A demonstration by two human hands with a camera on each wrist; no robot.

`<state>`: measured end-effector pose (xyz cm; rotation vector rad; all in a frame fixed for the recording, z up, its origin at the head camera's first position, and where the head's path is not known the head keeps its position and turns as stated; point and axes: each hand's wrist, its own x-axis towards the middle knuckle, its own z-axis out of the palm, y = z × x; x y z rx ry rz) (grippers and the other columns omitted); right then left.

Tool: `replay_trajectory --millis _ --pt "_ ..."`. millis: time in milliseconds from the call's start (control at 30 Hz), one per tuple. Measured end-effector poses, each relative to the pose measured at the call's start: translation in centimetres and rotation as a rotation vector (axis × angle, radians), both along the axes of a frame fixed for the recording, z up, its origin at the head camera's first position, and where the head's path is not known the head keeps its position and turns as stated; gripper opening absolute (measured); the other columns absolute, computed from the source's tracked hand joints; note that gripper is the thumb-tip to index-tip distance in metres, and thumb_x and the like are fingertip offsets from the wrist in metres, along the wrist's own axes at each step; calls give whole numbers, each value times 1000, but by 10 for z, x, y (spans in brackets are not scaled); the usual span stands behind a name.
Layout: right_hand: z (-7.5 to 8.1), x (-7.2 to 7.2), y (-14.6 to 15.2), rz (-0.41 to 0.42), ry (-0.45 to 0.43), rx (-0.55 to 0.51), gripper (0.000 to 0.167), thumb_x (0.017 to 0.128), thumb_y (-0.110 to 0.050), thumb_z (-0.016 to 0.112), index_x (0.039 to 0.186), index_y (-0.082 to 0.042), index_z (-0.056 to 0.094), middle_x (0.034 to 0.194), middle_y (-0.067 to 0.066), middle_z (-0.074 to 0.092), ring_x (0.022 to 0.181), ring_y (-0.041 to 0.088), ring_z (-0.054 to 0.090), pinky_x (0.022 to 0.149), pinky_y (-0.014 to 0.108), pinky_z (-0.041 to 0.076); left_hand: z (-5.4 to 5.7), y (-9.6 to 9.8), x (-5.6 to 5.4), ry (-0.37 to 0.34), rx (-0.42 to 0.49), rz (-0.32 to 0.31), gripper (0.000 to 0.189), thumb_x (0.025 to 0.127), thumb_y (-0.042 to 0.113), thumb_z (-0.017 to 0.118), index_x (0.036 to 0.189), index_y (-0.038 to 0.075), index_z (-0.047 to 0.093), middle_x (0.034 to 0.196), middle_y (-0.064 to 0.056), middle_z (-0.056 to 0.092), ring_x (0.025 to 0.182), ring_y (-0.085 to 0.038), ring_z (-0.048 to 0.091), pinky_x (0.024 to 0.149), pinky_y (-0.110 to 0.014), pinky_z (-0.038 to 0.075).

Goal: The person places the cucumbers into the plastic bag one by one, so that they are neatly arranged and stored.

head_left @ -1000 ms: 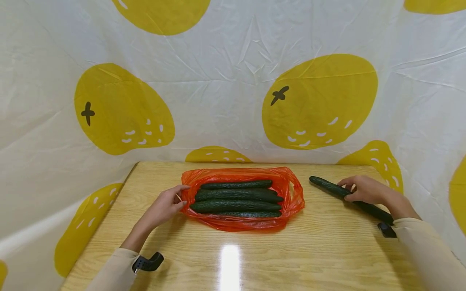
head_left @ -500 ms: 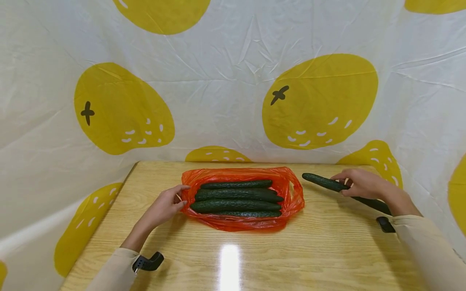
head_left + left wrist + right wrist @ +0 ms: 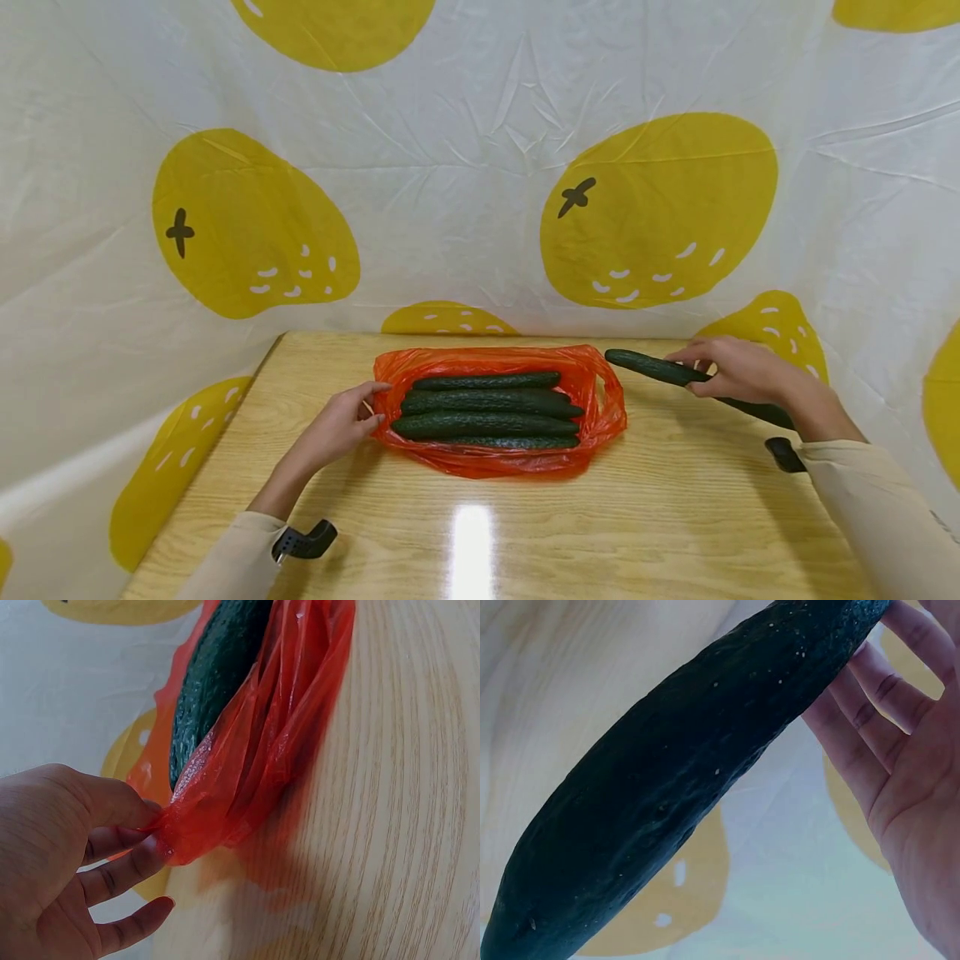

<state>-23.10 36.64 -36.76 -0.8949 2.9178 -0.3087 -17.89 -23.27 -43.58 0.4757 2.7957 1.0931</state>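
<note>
A red plastic bag (image 3: 495, 462) lies open on the table with several dark green cucumbers (image 3: 487, 423) side by side inside it. My left hand (image 3: 347, 425) pinches the bag's left edge between thumb and fingers; the left wrist view shows the thin film (image 3: 202, 825) bunched at the fingertips. To the right of the bag, my right hand (image 3: 738, 371) grips another cucumber (image 3: 648, 367) around its middle. Its far end points at the bag's upper right corner, near the handle loop, and its near end passes beneath the wrist. The right wrist view shows this cucumber (image 3: 645, 780) slanting across, fingers along its side.
The wooden table (image 3: 600, 533) carries a bright light reflection in front of the bag. Behind it hangs a pale curtain (image 3: 465, 233) printed with large yellow fruit. Each wrist wears a dark strap-on camera mount (image 3: 306, 542).
My right hand has moved left and slightly away from me with its cucumber, bringing the far end close to the bag. The left hand and bag have stayed put.
</note>
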Motion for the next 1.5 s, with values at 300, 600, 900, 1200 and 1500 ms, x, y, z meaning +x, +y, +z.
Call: replay_trajectory --millis 300,600,900,1200,1500 --pt "12 -3 -16 85 53 -28 44 86 -20 79 130 -18 71 103 -11 63 76 -1 52 62 25 45 0 0 0 5 -3 6 50 95 1 66 143 2 53 93 -3 63 73 -14 61 59 -28 53" --pt "25 -7 -33 78 82 -20 45 86 -15 78 130 -18 71 97 -10 61 79 6 53 63 25 45 1 0 -1 1 -4 5 49 96 4 66 143 2 53 93 -4 64 74 -14 61 59 -28 53" --pt "35 -14 -60 96 78 2 48 88 -15 76 135 -14 67 105 -4 66 81 8 59 67 30 50 1 0 -1 -10 7 5 50 95 1 66 144 2 53 94 -3 64 73 -15 62 59 -28 53" --pt "39 -23 -84 96 21 -81 46 88 -14 76 132 -16 63 109 4 71 91 16 69 78 41 57 1 0 0 -16 10 8 50 95 1 66 144 2 53 95 -3 63 73 -15 62 59 -29 53" --pt "43 -29 -107 177 11 -129 47 87 -10 74 132 -21 66 113 -2 69 99 16 65 83 42 56 0 0 0 -23 13 12 51 95 0 65 144 3 52 95 -4 62 73 -15 62 59 -28 53"
